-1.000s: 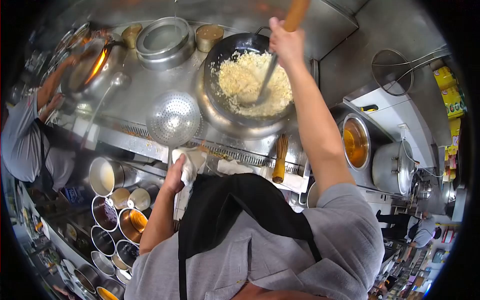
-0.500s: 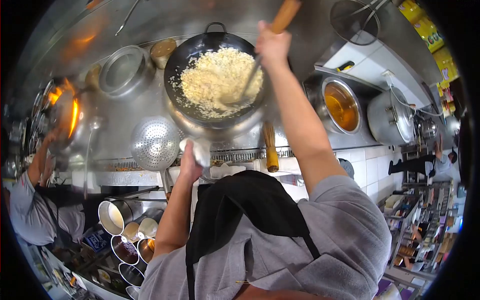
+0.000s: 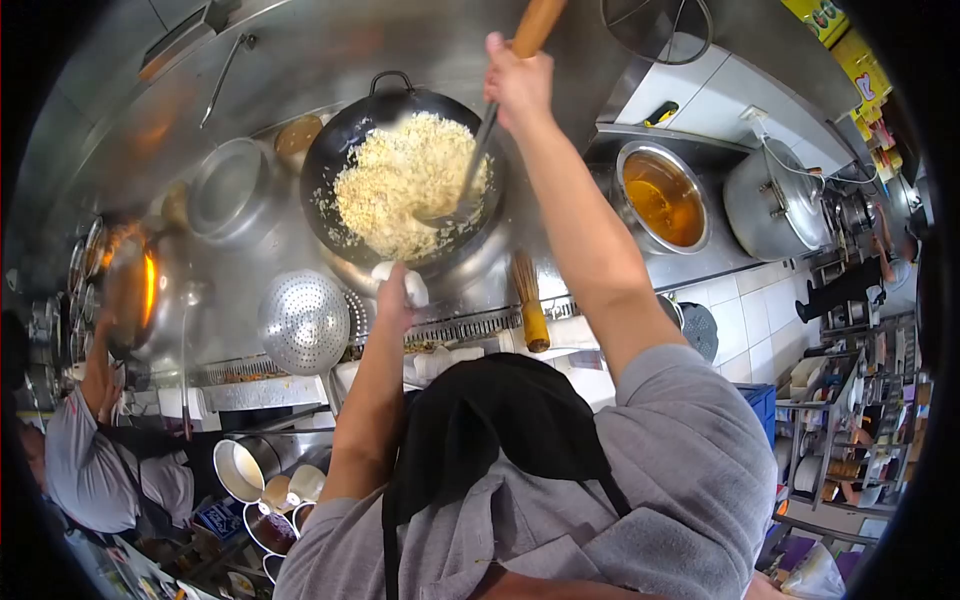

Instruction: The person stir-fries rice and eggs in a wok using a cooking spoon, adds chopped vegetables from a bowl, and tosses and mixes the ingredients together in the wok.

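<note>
A black wok (image 3: 318,190) stands on the steel range, holding a heap of yellowish egg fried rice (image 3: 390,185). My right hand (image 3: 520,85) is closed around the shaft of a long wok spatula (image 3: 483,150), just below its wooden handle. The spatula's metal end (image 3: 455,215) rests in the right part of the rice. At the wok's near edge, my left hand (image 3: 397,292) grips a folded white cloth (image 3: 412,285). The cloth hides whatever part of the wok lies beneath it.
A perforated strainer (image 3: 303,322) lies left of my left hand. A bamboo brush (image 3: 530,300) lies at the front edge. To the right are a bowl of amber oil (image 3: 662,198) and a lidded pot (image 3: 775,210). Another person (image 3: 90,450) works beside flames (image 3: 150,285) at left.
My left hand has moved forward with the cloth, from in front of the wok to its near edge. The spatula has shifted slightly within the rice. The whole view has turned a little.
</note>
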The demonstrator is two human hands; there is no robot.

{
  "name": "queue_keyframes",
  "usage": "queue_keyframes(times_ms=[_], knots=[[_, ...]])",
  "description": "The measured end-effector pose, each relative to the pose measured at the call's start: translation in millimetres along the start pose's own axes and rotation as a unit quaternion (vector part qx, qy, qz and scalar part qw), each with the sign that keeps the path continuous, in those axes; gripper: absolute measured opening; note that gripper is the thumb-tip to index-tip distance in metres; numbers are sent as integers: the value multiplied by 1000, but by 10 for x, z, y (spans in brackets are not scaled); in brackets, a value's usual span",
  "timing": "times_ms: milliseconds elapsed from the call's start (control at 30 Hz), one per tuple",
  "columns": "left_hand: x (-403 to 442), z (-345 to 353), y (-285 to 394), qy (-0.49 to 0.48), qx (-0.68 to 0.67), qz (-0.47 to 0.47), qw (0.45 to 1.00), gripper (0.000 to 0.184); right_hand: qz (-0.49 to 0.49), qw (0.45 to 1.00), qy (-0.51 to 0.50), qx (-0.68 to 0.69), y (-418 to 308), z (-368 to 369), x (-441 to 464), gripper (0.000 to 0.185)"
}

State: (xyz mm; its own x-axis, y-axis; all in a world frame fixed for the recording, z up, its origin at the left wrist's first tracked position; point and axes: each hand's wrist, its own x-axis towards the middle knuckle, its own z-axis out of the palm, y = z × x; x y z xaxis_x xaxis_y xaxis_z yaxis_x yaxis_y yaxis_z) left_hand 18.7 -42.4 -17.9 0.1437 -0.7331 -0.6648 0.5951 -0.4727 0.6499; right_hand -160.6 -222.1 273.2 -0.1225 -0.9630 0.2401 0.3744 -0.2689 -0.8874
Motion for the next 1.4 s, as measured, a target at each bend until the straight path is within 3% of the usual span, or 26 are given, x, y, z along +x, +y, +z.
queue_keyframes(times_ms=[67, 100, 167, 200, 233, 300, 367, 433, 500, 567, 600, 667, 833, 867, 933, 967, 1033, 1100, 1133, 1200, 1300, 1400], knots=[[108, -12, 37, -34, -49, 10, 998, 30, -37, 999, 1, -1, -317, -93, -114, 24], [156, -39, 19, -32, -48, 11, 998, 30, -36, 999, 0, 0, -83, -141, -93, 24], [247, -58, -39, -37, 94, 103, 990, 24, -119, 987, 55, -92, 660, -263, -55, 24], [269, -50, -56, -39, 140, 134, 980, 22, -74, 996, 43, -21, 741, -207, -25, 25], [270, -51, -31, -60, 115, 142, 981, 21, -75, 996, 39, -20, 595, -153, 21, 25], [209, -159, 20, -74, 98, 151, 981, 19, 19, 1000, 5, -16, 193, 42, 129, 26], [198, -192, 34, -59, 85, 171, 980, 19, -52, 997, -8, -50, -342, 144, 59, 26], [153, -248, 7, -32, 76, 172, 982, 20, -84, 993, -84, 12, -579, 71, -41, 26], [-50, -121, 142, -2, 76, 124, 989, 18, -124, 988, 18, -90, -63, 60, -124, 24], [-182, 5, 219, 29, 66, 85, 994, 16, -132, 989, -38, -49, 883, 99, -98, 25], [-62, -32, 150, 6, 81, 156, 984, 16, -94, 989, -85, -80, 857, 267, -68, 26], [-60, -144, 128, -17, 126, 170, 977, 18, -38, 985, -127, -111, 648, 473, -204, 27], [-20, -245, 82, -18, 242, 227, 943, 26, -96, 964, -231, -86, -246, 821, -637, 31], [5, -248, 67, -4, 232, 216, 948, 26, -119, 959, -223, -130, 39, 763, -654, 31], [-207, -80, 259, 12, 103, 104, 989, 27, -108, 942, -208, -240, 756, 722, -717, 29], [-172, -57, 301, 15, 97, 110, 989, 27, -130, 923, -224, -286, 850, 762, -718, 29], [-131, -127, 255, 13, 125, 48, 991, 29, -55, 894, -275, -350, 577, 1020, -643, 32], [-113, -82, 273, 18, 103, 78, 991, 30, -116, 921, -271, -255, 229, 1170, -590, 35], [-107, -77, 253, 22, 91, 92, 991, 30, -120, 918, -277, -257, 96, 1158, -635, 35], [-62, -127, 174, 33, 94, 128, 987, 29, -90, 950, -284, -96, -49, 1050, -826, 36], [-185, -83, 250, 46, 113, 101, 987, 29, -68, 971, -214, -86, 988, 886, -689, 35], [-150, -123, 219, 39, 125, 117, 984, 28, -19, 962, -256, -99, 542, 1052, -523, 30]])
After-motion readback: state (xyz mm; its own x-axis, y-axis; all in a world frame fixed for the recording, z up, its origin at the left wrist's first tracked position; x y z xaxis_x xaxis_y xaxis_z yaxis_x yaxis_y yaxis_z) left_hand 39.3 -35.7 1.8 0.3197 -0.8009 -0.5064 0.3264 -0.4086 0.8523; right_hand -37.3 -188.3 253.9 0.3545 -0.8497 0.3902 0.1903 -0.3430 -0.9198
